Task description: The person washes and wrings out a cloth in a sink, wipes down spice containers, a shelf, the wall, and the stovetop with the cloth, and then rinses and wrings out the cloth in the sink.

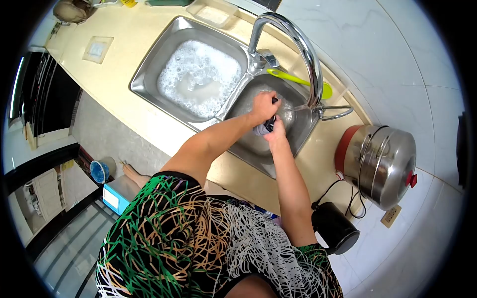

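Over the right sink basin [248, 156], my left hand [265, 107] and my right hand [277, 131] are close together. Both are closed around a small black-and-grey object [270, 124], its dark parts showing between the fingers and a greyish part below. Its exact kind is hidden by my hands. The chrome faucet [310, 54] arches over this basin, its spout end just right of my hands. Shiny, wet-looking metal shows around them.
White suds fill much of the left basin [149, 82]. A lime-green spoon-like utensil [298, 79] lies behind the right basin. Right of the sink are a large steel pot [385, 164] with a red-knobbed lid and a black kettle [335, 228]. A clear tray [213, 12] stands behind.
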The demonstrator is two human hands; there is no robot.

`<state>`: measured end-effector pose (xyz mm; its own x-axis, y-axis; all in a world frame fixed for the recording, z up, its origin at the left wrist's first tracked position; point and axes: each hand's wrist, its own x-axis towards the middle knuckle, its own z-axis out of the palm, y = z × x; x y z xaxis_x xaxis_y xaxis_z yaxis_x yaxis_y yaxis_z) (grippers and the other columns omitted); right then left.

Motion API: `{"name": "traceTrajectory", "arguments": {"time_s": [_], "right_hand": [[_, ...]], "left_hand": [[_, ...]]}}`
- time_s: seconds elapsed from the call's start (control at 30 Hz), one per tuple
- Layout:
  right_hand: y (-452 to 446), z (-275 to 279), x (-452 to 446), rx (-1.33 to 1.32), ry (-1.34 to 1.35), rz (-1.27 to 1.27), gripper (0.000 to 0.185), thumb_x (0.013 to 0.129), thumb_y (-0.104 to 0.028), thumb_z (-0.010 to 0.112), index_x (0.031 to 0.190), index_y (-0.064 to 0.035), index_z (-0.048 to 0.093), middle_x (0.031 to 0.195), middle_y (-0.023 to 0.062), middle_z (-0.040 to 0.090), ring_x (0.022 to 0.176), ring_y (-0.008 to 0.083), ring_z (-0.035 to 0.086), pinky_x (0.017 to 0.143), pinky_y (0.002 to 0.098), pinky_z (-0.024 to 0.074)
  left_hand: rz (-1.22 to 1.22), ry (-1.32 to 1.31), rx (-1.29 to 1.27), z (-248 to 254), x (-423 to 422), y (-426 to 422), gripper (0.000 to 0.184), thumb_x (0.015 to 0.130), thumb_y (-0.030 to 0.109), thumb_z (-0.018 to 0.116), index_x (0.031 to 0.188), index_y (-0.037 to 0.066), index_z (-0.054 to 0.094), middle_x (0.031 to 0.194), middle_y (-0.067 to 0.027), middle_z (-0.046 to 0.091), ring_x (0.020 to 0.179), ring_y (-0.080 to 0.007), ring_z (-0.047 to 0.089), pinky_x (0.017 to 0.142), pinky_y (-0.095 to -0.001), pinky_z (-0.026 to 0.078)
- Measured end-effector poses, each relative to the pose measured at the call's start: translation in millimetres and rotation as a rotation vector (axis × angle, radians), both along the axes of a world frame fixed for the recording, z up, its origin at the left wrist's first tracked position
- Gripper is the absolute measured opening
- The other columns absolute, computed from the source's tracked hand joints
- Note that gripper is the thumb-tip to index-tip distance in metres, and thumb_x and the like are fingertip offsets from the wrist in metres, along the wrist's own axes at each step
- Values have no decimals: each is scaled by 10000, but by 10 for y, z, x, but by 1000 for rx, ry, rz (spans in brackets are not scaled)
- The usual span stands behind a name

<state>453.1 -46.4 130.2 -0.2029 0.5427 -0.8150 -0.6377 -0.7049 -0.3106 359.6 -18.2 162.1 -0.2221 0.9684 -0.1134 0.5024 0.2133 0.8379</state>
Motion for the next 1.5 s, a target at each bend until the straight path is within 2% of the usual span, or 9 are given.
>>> {"name": "traceTrajectory", "arguments": {"time_s": [0.13, 0.4, 0.73, 0.9, 1.07, 1.1, 1.2, 1.23, 1.5], "right_hand": [[32, 332, 36, 35, 7, -10, 407, 920, -386, 341, 1137, -84, 507, 1137, 113, 547, 1057, 275, 519, 920, 471, 393], [101, 177, 295, -9, -237, -63, 388, 915, -385, 358, 1154, -117, 504, 1157, 77, 545, 1066, 264, 513, 904, 475, 395], [60, 110, 481, -33, -99, 56, 372, 912, -377, 358, 1092, -109, 543, 1113, 76, 572, 1000, 249, 556, 856, 451, 438], [67, 125, 246, 5, -121, 97, 381, 913, -380, 356, 1090, -102, 548, 1110, 75, 574, 1002, 252, 558, 866, 453, 439], [232, 352, -25, -107, -239, 124, 394, 920, -381, 353, 1083, -85, 555, 1110, 72, 575, 1005, 251, 560, 872, 433, 446], [263, -392, 298, 252, -101, 198, 325, 933, -277, 391, 1074, -39, 560, 1112, 86, 567, 981, 232, 561, 872, 376, 439], [272, 134, 250, 551, -517, 236, 250, 919, -159, 441, 1067, 4, 558, 1089, 88, 572, 968, 196, 548, 880, 325, 412], [232, 459, 167, 549, -529, 195, 170, 860, -168, 518, 966, -44, 567, 850, -5, 525, 798, 83, 476, 677, 252, 419], [-4, 1318, 278, 536, -409, -80, 220, 920, -187, 484, 1040, -10, 535, 947, 48, 562, 875, 161, 527, 792, 314, 433]], "left_hand": [[130, -299, -110, -15, 134, -257, 605, 708, 414, 647, 1230, 183, 449, 1225, -207, 374, 1107, -443, 412, 907, -480, 368], [-5, -45, 117, 7, 163, -200, 476, 630, 85, 715, 1047, 89, 486, 919, -201, 549, 876, -389, 542, 768, -440, 441], [-239, -116, 77, 749, 702, -646, 355, 618, 223, 719, 916, 128, 551, 975, -180, 552, 855, -364, 573, 731, -425, 467], [-105, 120, 125, 444, 421, -356, 260, 635, 396, 643, 689, 142, 649, 630, -169, 605, 624, -357, 601, 610, -444, 491], [-90, 207, -156, 79, -4, 21, 284, 651, 338, 625, 723, 65, 660, 808, -194, 631, 748, -365, 611, 701, -438, 493], [14, 155, -186, -20, -62, 25, 295, 652, 307, 631, 784, 44, 654, 859, -207, 627, 801, -350, 610, 733, -423, 485], [93, -100, -145, -598, -189, -55, 346, 652, 253, 654, 899, 12, 632, 918, -218, 622, 873, -321, 606, 783, -394, 468], [61, -302, -72, -721, -227, -92, 384, 650, 231, 670, 953, 1, 616, 926, -216, 623, 893, -308, 603, 801, -379, 457], [-187, -846, -211, -326, -388, -492, 202, 699, 47, 617, 900, 63, 600, 997, -38, 576, 919, -156, 518, 841, -262, 391]]}}
